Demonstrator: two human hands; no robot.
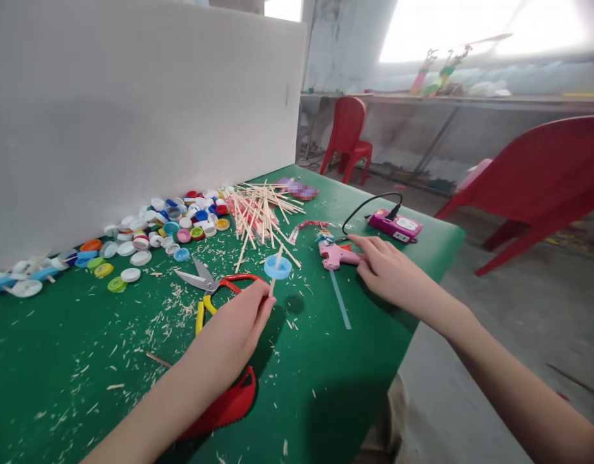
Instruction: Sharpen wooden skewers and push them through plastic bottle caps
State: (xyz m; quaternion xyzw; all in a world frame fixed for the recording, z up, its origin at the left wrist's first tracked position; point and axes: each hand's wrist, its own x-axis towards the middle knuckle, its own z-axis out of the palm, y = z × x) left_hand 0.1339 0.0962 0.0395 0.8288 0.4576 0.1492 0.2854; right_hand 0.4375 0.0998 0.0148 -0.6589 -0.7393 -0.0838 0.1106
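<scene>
My left hand (241, 319) pinches a thin wooden stick (272, 287) whose upper part passes through a light blue bottle cap (278, 267). At the right, my right hand (386, 267) has its thumb and fingers at the handle of a pink hot glue gun (340, 256); its other fingers are partly hidden. A clear glue stick (340, 299) sticks out of the gun's rear toward me. Scissors (209, 281) with red and yellow handles lie open beside my left hand, which covers part of them. Beneath my left forearm is a red-handled tool (233, 403), mostly hidden.
Many coloured bottle caps (173, 229) lie along a white panel (146, 109). A pile of wooden sticks (265, 209) sits at the back. A purple power strip (395, 225) with a black cord stands near the green table's (297, 354) right edge. Red chairs (347, 129) stand beyond.
</scene>
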